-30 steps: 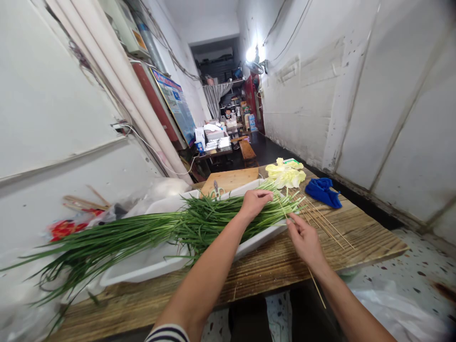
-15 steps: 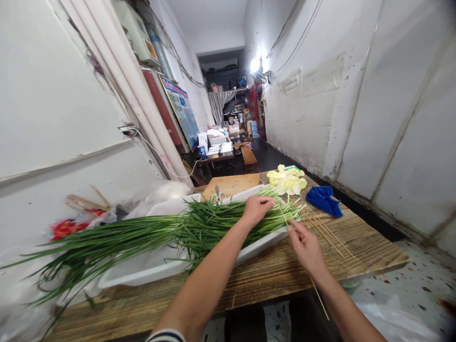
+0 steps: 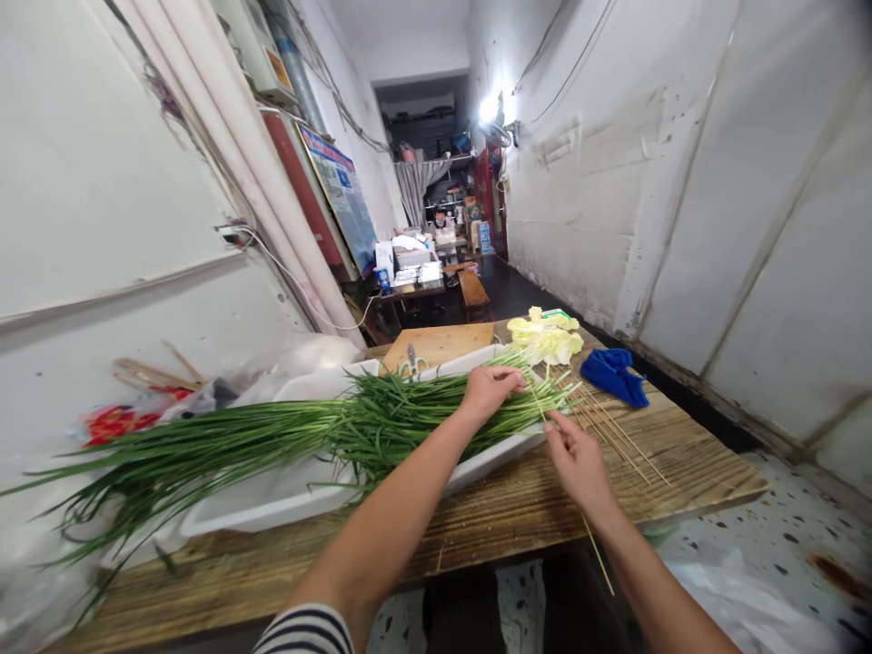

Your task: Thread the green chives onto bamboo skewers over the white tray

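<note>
Wooden table (image 3: 695,459); skewer (image 3: 599,557) (thin, aslant) between left hand (image 3: 490,391) and right hand (image 3: 579,461).

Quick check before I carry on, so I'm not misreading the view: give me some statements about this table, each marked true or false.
1. The right hand holds a thin stick. True.
2. The left hand wears a glove. False: it is bare.
3. The green stalks reach past the white tray. True.
4. The blue cloth lies inside that tray. False: it lies on the wooden table.
5. The yellow-green leaves are right of the cutting board in the picture. True.
</note>
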`<state>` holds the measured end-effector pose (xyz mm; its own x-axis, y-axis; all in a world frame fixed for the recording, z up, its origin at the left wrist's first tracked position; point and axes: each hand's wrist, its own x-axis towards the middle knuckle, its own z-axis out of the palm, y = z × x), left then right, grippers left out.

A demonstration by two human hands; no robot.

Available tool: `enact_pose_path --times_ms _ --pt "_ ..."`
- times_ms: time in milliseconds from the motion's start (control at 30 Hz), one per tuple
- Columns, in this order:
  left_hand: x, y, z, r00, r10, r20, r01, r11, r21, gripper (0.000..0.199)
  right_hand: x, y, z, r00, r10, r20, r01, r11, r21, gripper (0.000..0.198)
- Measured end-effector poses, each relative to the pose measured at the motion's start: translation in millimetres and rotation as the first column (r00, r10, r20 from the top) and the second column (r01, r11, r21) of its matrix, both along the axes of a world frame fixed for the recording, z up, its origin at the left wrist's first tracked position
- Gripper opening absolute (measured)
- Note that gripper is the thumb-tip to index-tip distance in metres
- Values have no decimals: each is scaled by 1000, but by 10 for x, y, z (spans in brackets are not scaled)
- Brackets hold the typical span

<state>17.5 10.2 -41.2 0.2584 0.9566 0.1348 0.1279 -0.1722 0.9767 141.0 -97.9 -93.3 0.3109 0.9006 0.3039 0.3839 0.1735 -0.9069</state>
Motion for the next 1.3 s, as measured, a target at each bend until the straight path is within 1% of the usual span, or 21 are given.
enact_pose_path --times_ms 133,333,467,633,867,1000,1100,1300 --pt "12 -16 22 999 1 41 2 998 -67 18 4 -1 1 1000 4 9 -4 1000 2 58" --pt "15 -67 98 999 7 47 -2 994 -106 14 -2 -13 36 1000 9 -6 -9 1000 19 56" --pt "14 -76 112 999 8 45 -3 995 -103 14 -4 -15 50 1000 7 -2 -7 1000 15 57" --pt "4 -59 89 999 -22 42 26 994 -102 16 -2 -13 51 1000 7 -9 -7 1000 1 58" --pt "-4 -52 83 999 -21 37 24 997 -79 16 5 -6 23 1000 7 -16 -7 1000 12 54" --pt "-3 -56 85 999 -25 36 28 997 -71 17 0 -10 25 1000 -2 8 2 1000 23 50" --pt "-9 -47 73 999 -31 16 31 999 -31 17 -7 -13 26 999 -16 30 15 999 31 48" --pt "-33 -5 2 999 -37 -26 39 996 78 18 -17 5 8 998 -27 50 27 1000 8 53"
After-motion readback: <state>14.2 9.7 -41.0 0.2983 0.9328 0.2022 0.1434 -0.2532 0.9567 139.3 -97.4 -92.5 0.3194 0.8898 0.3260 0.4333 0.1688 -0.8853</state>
